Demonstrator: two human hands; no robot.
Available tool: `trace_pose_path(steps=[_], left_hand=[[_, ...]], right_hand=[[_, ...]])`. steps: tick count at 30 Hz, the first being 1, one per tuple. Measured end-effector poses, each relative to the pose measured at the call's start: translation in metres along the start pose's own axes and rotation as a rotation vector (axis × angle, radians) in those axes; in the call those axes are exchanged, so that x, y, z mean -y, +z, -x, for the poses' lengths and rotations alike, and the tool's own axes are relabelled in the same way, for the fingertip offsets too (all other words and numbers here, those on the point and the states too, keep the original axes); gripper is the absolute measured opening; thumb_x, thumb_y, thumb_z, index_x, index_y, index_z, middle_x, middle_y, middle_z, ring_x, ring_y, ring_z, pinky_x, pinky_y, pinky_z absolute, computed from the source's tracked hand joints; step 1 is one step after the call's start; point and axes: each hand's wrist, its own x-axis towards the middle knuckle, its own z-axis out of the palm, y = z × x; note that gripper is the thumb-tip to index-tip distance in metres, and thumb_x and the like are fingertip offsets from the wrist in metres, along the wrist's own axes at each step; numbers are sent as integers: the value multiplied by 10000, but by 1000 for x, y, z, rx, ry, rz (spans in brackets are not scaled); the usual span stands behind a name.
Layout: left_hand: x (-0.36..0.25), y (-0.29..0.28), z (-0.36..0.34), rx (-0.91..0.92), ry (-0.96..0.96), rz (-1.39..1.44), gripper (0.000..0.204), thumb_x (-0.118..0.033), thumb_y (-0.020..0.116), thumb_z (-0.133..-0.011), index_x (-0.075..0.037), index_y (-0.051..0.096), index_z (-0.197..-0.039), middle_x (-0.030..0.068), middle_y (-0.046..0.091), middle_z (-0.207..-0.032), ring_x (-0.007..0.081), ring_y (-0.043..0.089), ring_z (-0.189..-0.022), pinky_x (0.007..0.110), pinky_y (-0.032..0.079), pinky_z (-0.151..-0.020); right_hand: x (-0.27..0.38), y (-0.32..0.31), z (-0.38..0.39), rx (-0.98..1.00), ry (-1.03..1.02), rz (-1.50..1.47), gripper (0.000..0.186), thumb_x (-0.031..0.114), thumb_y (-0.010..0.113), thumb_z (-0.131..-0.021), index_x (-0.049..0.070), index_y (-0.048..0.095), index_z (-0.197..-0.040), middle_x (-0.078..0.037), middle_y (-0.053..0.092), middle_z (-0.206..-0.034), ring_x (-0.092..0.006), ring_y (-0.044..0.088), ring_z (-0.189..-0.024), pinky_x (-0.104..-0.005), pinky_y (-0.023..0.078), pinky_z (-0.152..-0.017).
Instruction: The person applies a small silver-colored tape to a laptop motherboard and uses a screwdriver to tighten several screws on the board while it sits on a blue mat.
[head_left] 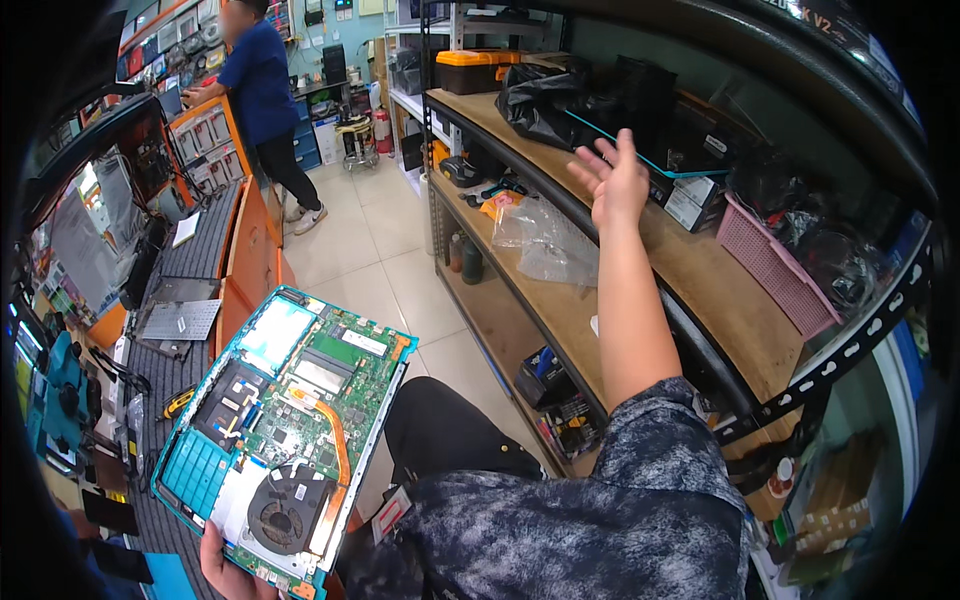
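My left hand (225, 568) grips the lower corner of an opened laptop base (300, 455), fingers closed on its edge. The base is tilted, its inside facing up: a green circuit board, a round black fan (288, 508), a copper heat pipe (338, 440) and teal casing show. Raised over the edge of the shelf on the right, my right hand (615, 185) is open and holds nothing, fingers apart. Just beyond it on the shelf lies a dark flat object with a thin teal edge (690, 150). Whether the fingers touch it I cannot tell.
The metal-edged shelf (770, 350) carries a black plastic bag (545, 100), a pink basket (775, 265) with cables and an orange-topped toolbox (470, 72). At left is a cluttered workbench (165, 375) with a yellow screwdriver (178, 403). A person (262, 90) stands farther back.
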Motion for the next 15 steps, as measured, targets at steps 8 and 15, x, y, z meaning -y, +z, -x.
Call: trace_pose_path(steps=[8, 15], left_hand=[[-6, -7, 8, -21, -12, 39, 629, -289, 493, -1157, 98, 404, -1645, 279, 509, -1663, 426, 510, -1528, 583, 377, -1302], [-9, -8, 8, 3, 8, 39, 629, -274, 509, -1150, 108, 404, -1639, 282, 518, -1654, 429, 526, -1514, 584, 391, -1294]], right_hand=[[1, -3, -41, -190, -28, -94, 493, 141, 608, -1124, -209, 412, -1411, -323, 615, -1326, -442, 812, -968, -509, 743, -744], [-1, 7, -49, -222, 11, -95, 476, 106, 591, -1126, -193, 389, -1435, -300, 632, -1285, -436, 818, -941, -492, 749, -729]])
